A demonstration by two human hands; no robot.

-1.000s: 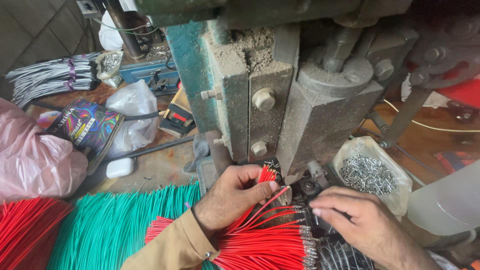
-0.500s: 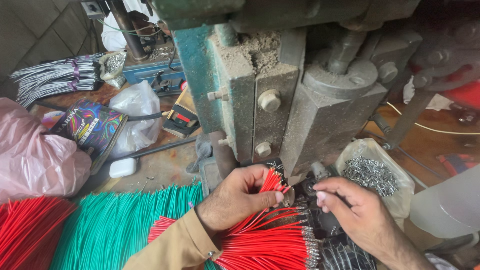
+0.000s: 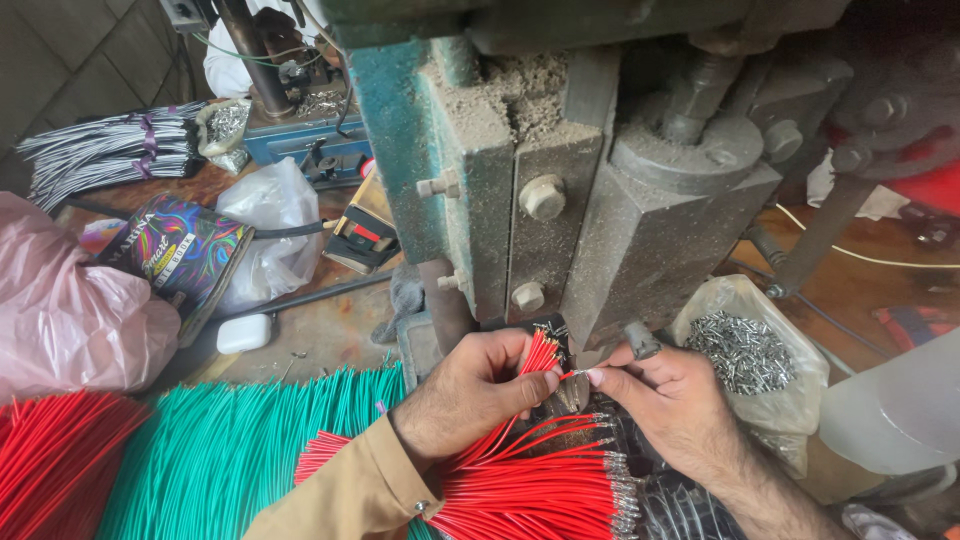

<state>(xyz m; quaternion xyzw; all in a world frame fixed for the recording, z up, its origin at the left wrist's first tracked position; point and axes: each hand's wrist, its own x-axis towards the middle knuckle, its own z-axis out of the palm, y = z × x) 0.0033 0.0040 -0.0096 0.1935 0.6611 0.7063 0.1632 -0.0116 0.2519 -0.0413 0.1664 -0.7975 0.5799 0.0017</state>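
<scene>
Red wire bundle (image 3: pixel 535 358) in left hand (image 3: pixel 475 395), one wire tip pinched by right hand (image 3: pixel 665 400)

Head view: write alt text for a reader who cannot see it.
Two bare hands work at the base of a grimy metal press: the left hand holds a bunch of red wires, and the right hand pinches one wire's tip. More red wires and green wires lie below, with a bag of metal terminals to the right.
</scene>
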